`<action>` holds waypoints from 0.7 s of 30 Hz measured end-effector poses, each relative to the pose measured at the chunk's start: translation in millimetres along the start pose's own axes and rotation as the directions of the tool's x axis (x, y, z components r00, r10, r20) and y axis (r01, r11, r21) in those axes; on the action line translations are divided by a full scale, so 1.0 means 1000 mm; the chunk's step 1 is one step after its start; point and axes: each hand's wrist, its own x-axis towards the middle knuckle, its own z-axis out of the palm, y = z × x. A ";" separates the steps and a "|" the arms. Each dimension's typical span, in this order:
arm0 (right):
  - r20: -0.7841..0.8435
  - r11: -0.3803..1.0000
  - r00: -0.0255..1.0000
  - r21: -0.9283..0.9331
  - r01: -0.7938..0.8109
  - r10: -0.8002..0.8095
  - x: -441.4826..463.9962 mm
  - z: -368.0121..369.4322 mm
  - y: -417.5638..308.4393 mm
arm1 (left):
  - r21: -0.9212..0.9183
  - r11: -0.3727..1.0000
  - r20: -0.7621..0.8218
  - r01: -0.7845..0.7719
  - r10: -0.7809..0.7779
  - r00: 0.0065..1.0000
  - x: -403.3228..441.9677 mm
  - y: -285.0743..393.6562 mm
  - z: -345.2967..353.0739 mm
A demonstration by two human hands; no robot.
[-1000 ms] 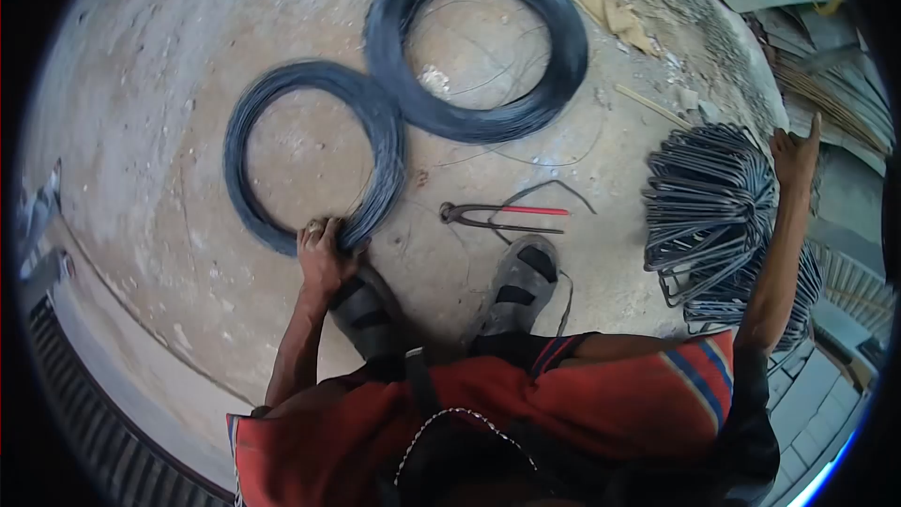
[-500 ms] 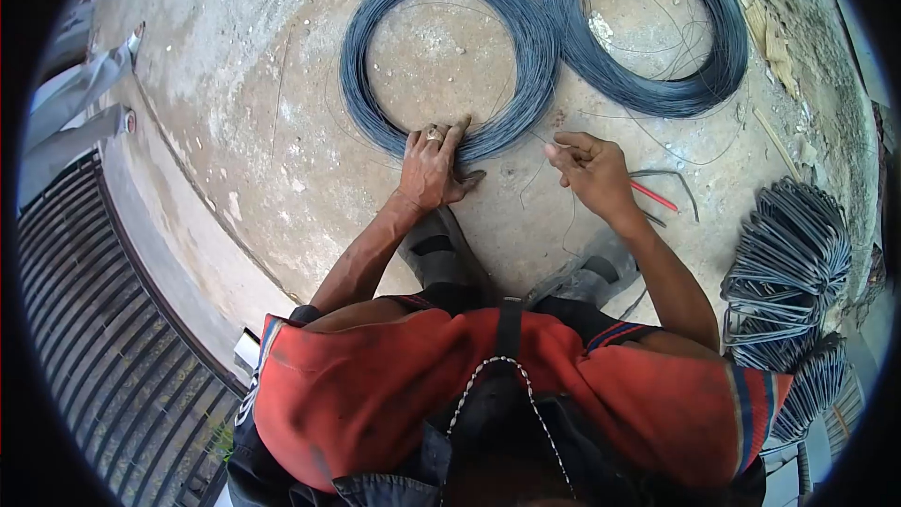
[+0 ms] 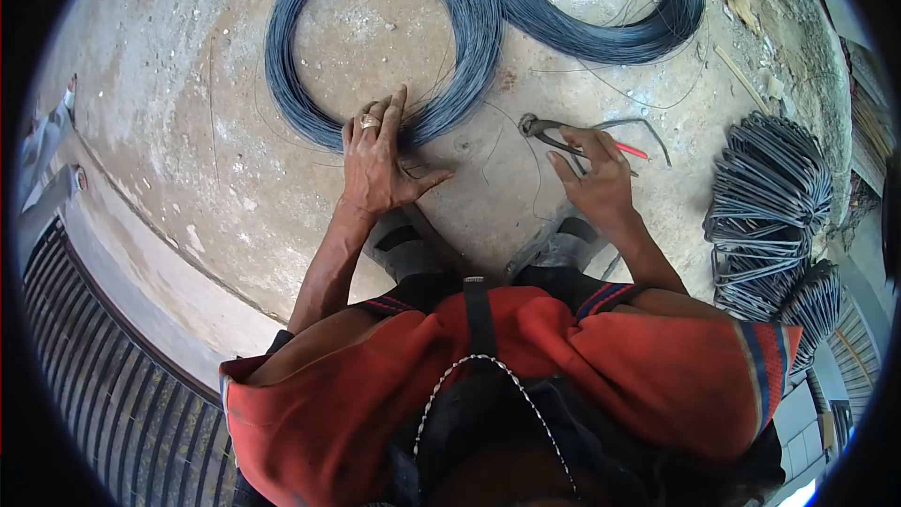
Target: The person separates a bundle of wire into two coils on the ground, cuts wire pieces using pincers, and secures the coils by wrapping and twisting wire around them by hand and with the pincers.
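Observation:
My left hand [image 3: 375,164] lies on the near edge of a coil of thin dark wire [image 3: 479,28], fingers spread over the strands and thumb stretched out to the right. A ring shows on one finger. My right hand [image 3: 601,178] is at a pair of pincers [image 3: 537,126], fingers bent over the handles and thumb on the near side. The pincers' jaws point left toward the coil; one handle end has a red sleeve. Part of the handles is hidden under my fingers. A bent dark rod [image 3: 662,139] lies just beyond the pincers.
A second wire coil [image 3: 601,45] lies at the upper right, touching the first. Bundles of bent steel bars [image 3: 770,192] are stacked on the right. Loose wire strands cross the concrete floor [image 3: 178,94]. A dark slatted grating [image 3: 122,366] stands at the lower left. Another person's leg [image 3: 47,160] shows far left.
My right hand has gone from a pinch near a loose wire end to the pincers' handles, and the jaws now show. My left hand stays on the coil. The view has shifted.

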 end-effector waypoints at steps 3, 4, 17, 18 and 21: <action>-0.045 0.930 0.998 -0.366 0.030 -0.050 -0.016 -0.023 0.032 | -0.076 0.990 -0.181 -0.119 0.104 0.978 0.003 0.012 -0.013; -0.005 0.931 1.000 -0.365 -0.003 0.001 -0.020 -0.025 0.044 | -0.082 0.982 -0.241 -0.168 0.144 0.960 0.004 0.015 -0.018; 0.216 0.894 0.976 -0.432 0.115 -0.021 0.007 -0.025 0.052 | -0.123 0.989 0.389 0.087 -0.033 0.921 -0.005 0.066 0.055; 0.198 0.892 0.979 -0.430 0.138 -0.055 0.006 -0.024 0.049 | -0.173 0.975 0.362 0.141 -0.071 0.929 -0.002 0.066 0.054; 0.142 0.890 0.984 -0.426 0.161 -0.110 -0.001 -0.019 0.050 | -0.215 0.976 0.097 0.044 -0.024 0.995 0.001 0.071 0.042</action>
